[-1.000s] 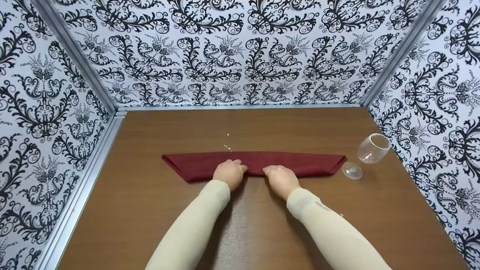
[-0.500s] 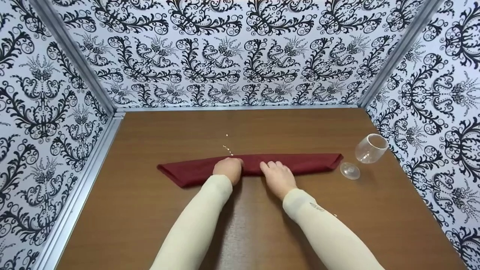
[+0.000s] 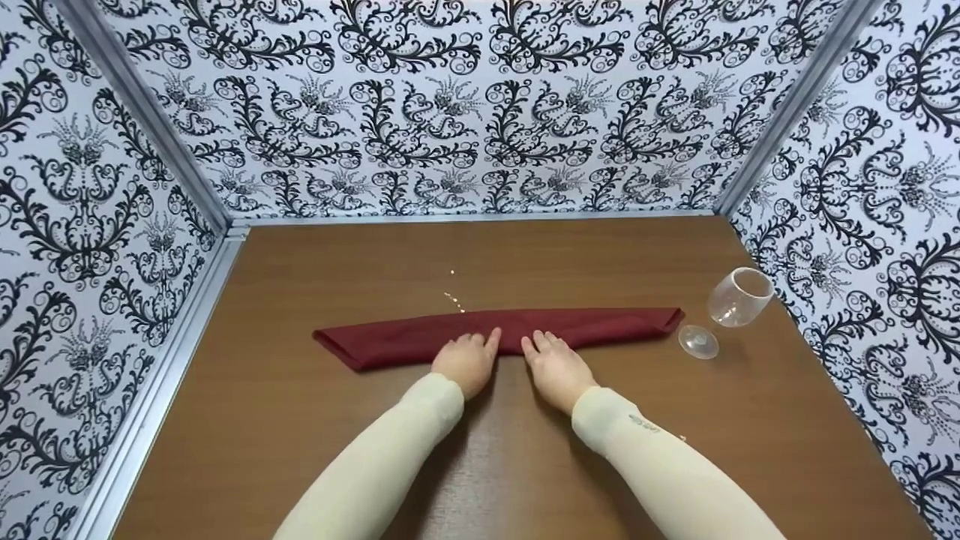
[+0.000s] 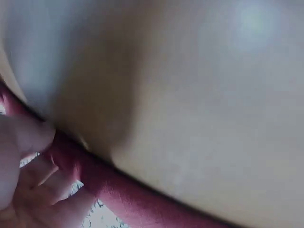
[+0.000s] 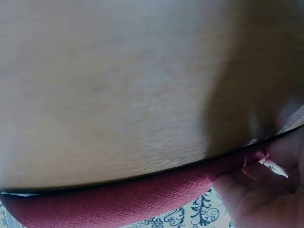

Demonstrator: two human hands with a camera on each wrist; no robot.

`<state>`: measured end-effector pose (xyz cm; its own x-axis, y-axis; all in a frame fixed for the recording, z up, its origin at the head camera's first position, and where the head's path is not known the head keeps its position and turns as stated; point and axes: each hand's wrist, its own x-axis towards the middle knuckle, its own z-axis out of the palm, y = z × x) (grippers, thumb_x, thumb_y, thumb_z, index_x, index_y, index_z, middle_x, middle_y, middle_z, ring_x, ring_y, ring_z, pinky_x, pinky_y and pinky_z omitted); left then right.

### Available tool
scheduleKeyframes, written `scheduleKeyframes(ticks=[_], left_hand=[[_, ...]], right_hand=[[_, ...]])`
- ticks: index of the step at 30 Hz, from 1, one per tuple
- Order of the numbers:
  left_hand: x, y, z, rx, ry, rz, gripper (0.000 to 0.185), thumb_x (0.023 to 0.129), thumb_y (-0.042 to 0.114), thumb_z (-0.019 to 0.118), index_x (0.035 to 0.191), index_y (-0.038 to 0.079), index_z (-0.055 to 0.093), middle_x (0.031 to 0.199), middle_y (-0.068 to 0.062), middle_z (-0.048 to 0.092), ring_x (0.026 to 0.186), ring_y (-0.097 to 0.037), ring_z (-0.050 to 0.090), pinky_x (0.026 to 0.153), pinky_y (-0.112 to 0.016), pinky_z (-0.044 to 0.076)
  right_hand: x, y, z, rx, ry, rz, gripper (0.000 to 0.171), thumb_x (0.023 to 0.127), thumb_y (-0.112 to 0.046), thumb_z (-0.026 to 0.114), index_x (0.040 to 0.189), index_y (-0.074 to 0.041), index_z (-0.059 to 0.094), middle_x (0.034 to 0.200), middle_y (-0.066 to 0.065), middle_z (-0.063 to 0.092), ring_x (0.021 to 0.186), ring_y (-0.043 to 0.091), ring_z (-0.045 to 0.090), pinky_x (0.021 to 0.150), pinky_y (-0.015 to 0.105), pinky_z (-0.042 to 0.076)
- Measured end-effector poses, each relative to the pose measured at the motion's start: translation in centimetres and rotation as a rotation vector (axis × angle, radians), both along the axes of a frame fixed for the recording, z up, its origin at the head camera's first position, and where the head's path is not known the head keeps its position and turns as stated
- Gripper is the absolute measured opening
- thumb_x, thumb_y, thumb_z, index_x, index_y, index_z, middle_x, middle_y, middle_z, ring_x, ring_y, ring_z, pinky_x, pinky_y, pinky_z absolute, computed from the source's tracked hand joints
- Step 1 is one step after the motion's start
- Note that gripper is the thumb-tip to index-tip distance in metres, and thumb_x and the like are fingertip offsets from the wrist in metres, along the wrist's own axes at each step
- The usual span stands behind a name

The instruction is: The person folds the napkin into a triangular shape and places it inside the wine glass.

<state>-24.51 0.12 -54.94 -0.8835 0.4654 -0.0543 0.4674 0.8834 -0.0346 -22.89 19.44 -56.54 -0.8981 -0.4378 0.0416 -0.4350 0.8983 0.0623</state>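
A dark red cloth napkin (image 3: 600, 325), folded into a long narrow band, lies crosswise on the wooden table. My left hand (image 3: 466, 364) is at the middle of its near edge, fingers stretched out over the cloth. Close beside it on the right, my right hand (image 3: 556, 371) rests its extended fingers on the same band. In the left wrist view the thumb (image 4: 35, 135) touches the near edge of the red cloth (image 4: 133, 202). The right wrist view shows the cloth (image 5: 118, 199) slightly puckered at the thumb and fingers (image 5: 232, 190).
A stemmed glass (image 3: 739, 298) stands to the right, its foot (image 3: 698, 342) close to the napkin's right end. Small pale specks (image 3: 454, 301) lie behind the napkin. Patterned walls (image 3: 420, 112) with metal framing surround the table (image 3: 300, 450).
The napkin's left end has shifted slightly left and nearer, so the band is slightly slanted. My fingers, curled over the near edge before, are now straighter on top of the cloth.
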Motion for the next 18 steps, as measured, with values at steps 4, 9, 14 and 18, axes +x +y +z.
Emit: scheduleKeyframes(ticks=[4, 9, 14, 18], left_hand=[[0.7, 0.1, -0.1, -0.016, -0.162, 0.016, 0.06, 0.111, 0.019, 0.039, 0.169, 0.028, 0.026, 0.168, -0.017, 0.039, 0.154, -0.037, 0.042, 0.12, -0.056, 0.042], [0.6, 0.0, -0.3, -0.027, -0.211, 0.023, 0.062, 0.109, 0.022, 0.04, 0.169, 0.028, 0.025, 0.175, -0.011, 0.028, 0.158, -0.036, 0.033, 0.123, -0.056, 0.038], [0.2, -0.2, -0.3, -0.027, -0.207, 0.012, 0.061, 0.109, 0.023, 0.038, 0.169, 0.027, 0.026, 0.175, -0.007, 0.029, 0.159, -0.035, 0.033, 0.123, -0.055, 0.039], [0.0, -0.7, -0.2, 0.002, -0.11, -0.055, 0.051, 0.111, 0.019, 0.04, 0.162, 0.022, 0.044, 0.167, -0.009, 0.043, 0.149, -0.035, 0.049, 0.113, -0.051, 0.05]], right_hand=[[0.1, 0.1, 0.4, -0.005, -0.075, -0.026, 0.044, 0.106, -0.003, 0.047, 0.149, -0.002, 0.058, 0.151, 0.026, 0.057, 0.141, 0.043, 0.056, 0.116, 0.053, 0.047], [0.2, 0.2, 0.9, -0.04, -0.12, -0.041, 0.045, 0.107, -0.003, 0.046, 0.15, -0.004, 0.057, 0.153, 0.025, 0.056, 0.142, 0.043, 0.054, 0.115, 0.055, 0.047], [-0.2, 0.0, 1.3, -0.054, -0.114, -0.049, 0.043, 0.106, -0.003, 0.048, 0.148, -0.005, 0.061, 0.149, 0.024, 0.06, 0.138, 0.042, 0.059, 0.114, 0.052, 0.049], [-0.7, -0.2, 1.3, -0.05, -0.108, -0.058, 0.041, 0.106, -0.004, 0.049, 0.144, -0.007, 0.064, 0.144, 0.022, 0.064, 0.134, 0.04, 0.063, 0.108, 0.051, 0.054]])
